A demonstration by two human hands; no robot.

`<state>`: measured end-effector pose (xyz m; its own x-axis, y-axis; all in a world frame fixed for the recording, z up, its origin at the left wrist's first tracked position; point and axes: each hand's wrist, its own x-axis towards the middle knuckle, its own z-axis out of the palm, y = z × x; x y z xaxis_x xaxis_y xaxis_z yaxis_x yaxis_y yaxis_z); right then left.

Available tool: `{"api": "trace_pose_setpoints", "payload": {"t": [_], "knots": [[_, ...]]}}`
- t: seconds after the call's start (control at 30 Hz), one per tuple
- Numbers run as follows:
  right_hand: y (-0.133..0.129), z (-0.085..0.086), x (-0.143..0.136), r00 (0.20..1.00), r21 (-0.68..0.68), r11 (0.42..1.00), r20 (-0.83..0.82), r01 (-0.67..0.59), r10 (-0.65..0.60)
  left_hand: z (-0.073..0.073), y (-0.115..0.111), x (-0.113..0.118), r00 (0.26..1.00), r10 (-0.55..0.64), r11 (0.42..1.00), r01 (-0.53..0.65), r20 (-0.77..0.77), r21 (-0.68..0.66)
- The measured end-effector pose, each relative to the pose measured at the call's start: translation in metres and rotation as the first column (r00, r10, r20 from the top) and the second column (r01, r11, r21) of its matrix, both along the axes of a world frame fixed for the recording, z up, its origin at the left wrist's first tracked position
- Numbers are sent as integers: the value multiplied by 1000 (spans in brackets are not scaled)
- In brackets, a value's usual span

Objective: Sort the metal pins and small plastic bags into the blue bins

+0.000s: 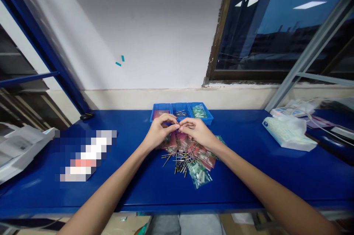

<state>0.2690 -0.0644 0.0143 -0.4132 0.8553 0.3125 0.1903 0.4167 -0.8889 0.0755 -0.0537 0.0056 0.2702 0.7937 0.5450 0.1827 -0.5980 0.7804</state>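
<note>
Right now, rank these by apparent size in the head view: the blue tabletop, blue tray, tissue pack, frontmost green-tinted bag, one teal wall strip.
1. Blue tabletop
2. Tissue pack and blue tray: too close to rank, the tray being partly hidden
3. Frontmost green-tinted bag
4. Teal wall strip

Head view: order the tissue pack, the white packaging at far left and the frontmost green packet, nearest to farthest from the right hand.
From the right hand:
1. Green packet: at the pile's near edge.
2. Tissue pack: off to the right.
3. White packaging: at the picture's left edge.
</note>
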Motion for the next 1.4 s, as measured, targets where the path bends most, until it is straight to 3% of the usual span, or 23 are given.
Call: {"api": "trace_pose_setpoints", "payload": {"t": [0.2,0.33,0.4,0.53,0.7,0.9,1.0,1.13,1.27,1.4], "knots": [[-4,2,-4,1000,-86,996,-24,1,-3,-2,3,-2,999,-46,999,45,15,18],[1,-2,-1,999,-129,991,-12,35,-37,-2,-1,-2,991,124,990,-120,-51,67],[4,-4,1,998,-108,992,-6,67,-68,-1,-3,-3,969,210,965,-184,-133,184],[5,-4,2,996,-91,992,5,92,-92,0,-8,-5,903,252,901,-87,-347,425],[-1,1,1,996,-39,997,52,70,-68,-2,-8,-8,877,228,891,-13,-422,455],[-2,4,4,994,29,999,106,39,-42,-3,-8,-8,869,218,906,-10,-444,424],[-2,7,4,991,73,994,97,86,-93,0,-7,-8,906,207,919,-50,-369,392],[-3,7,1,987,106,990,118,97,-110,5,-6,-7,966,168,965,-120,-197,235],[0,1,-1,998,72,997,56,-33,29,6,-6,-3,997,52,997,-49,-61,59],[2,-1,2,999,-16,999,0,-37,37,3,-4,0,1000,20,1000,-20,3,-23]]}}
